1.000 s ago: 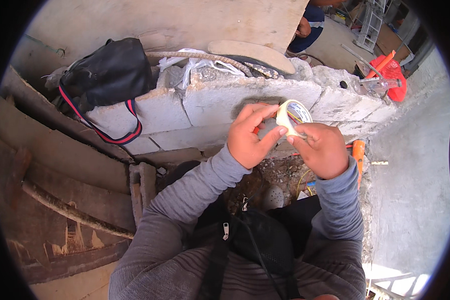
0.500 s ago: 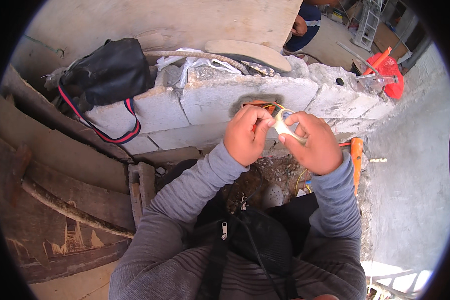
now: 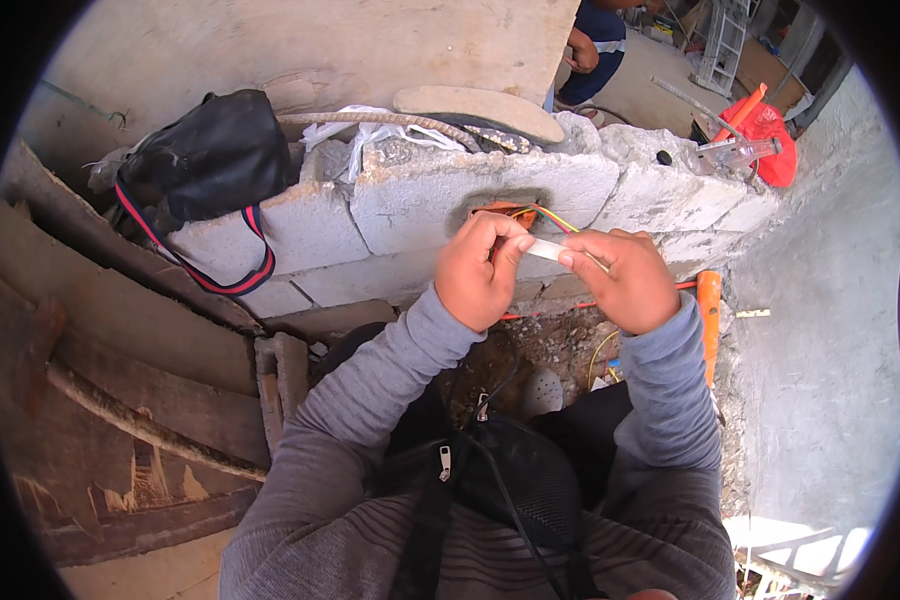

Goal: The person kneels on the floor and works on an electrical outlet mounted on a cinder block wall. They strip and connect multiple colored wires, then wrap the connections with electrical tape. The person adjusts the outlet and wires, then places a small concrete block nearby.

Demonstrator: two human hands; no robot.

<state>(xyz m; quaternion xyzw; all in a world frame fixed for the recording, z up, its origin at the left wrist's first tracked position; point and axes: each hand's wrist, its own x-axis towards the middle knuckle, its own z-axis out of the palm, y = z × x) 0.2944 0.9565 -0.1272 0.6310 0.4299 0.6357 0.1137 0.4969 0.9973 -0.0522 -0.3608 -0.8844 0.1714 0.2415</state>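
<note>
My left hand (image 3: 473, 272) pinches the end of a short pale strip of tape (image 3: 546, 249) between thumb and bent forefinger. Its other end runs into my right hand (image 3: 622, 280), whose thumb and fingers grip the cream tape roll, now mostly hidden by them. Just beyond both hands, an orange electrical box (image 3: 505, 214) sits in a dark patched recess in the white block wall (image 3: 410, 215), with yellow, red and green wires (image 3: 553, 218) coming out of it.
A black bag (image 3: 205, 155) with striped strap, a curved board (image 3: 478, 110), a red bag (image 3: 775, 140) and a clear bottle (image 3: 750, 153) lie on the wall's top. An orange pipe (image 3: 710, 310) stands right. Behind, a crouching person (image 3: 595, 70) is near a ladder (image 3: 718, 50).
Both hands have shifted slightly left, and the right hand has turned over the tape roll, hiding its ring. A strip of tape now stretches between them, and the wires show beyond.
</note>
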